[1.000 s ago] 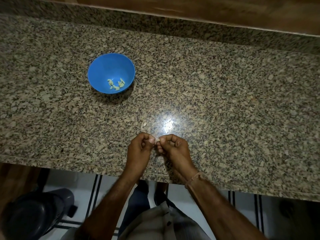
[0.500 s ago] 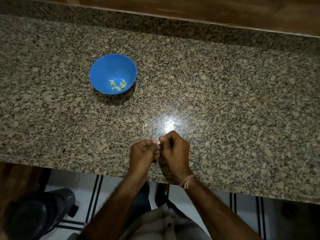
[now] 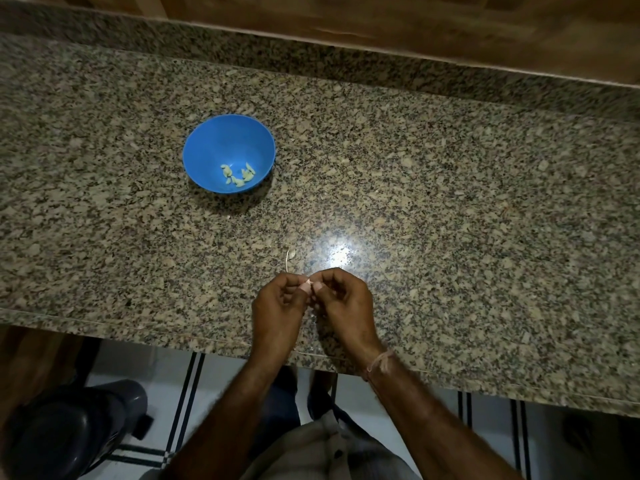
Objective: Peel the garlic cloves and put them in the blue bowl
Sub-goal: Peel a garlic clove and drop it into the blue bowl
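Illumination is dim and warm overall. One light source above produces a bright specular glare spot (image 3: 337,252) on the polished granite countertop (image 3: 467,202), just beyond the hands. The blue bowl (image 3: 207,143) casts a soft-edged shadow toward its near right side. Brightness falls off toward all four corners, and the lower corners are darkest. Wide-angle distortion bows the countertop's rear edge. The left hand (image 3: 277,310), right hand (image 3: 346,306) and the garlic clove (image 3: 307,287) pinched between them render slightly soft, with fine detail lost.

left hand (image 3: 277,308) + right hand (image 3: 346,306) pinch garlic clove (image 3: 307,287) | blue bowl (image 3: 221,140) holds peeled cloves (image 3: 239,174) | granite counter (image 3: 450,202)
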